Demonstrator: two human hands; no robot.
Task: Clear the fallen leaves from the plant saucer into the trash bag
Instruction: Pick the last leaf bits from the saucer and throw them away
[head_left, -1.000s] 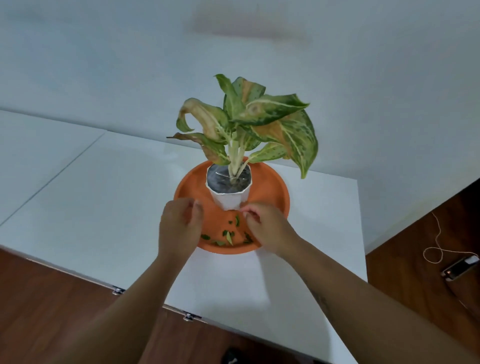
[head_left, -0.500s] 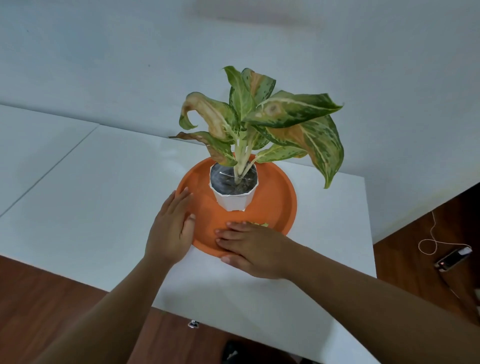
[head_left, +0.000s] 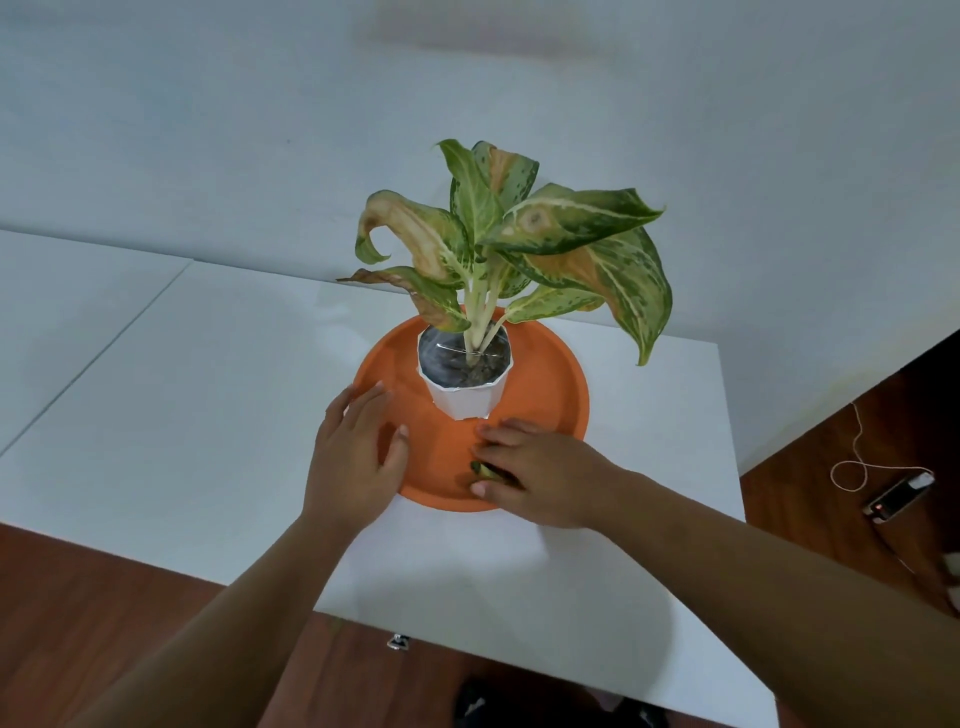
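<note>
An orange plant saucer (head_left: 550, 384) sits on the white table (head_left: 208, 395), with a white pot (head_left: 462, 395) and a variegated green and orange plant (head_left: 519, 244) in it. My left hand (head_left: 353, 457) lies flat and open on the saucer's near left rim. Over the near part of the saucer, my right hand (head_left: 540, 470) lies palm down with its fingers curled over fallen leaves (head_left: 485, 470); only one green-yellow bit shows under the fingers. No trash bag is in view.
The table's front edge runs close below my arms, over a brown wooden floor (head_left: 104, 623). At the right on the floor lie a phone (head_left: 896, 496) and a thin white cord (head_left: 852, 467). A pale wall stands behind the table.
The scattered leaves seen a second ago are now covered by my right hand, which has swept across the near saucer. My left hand has flattened onto the rim.
</note>
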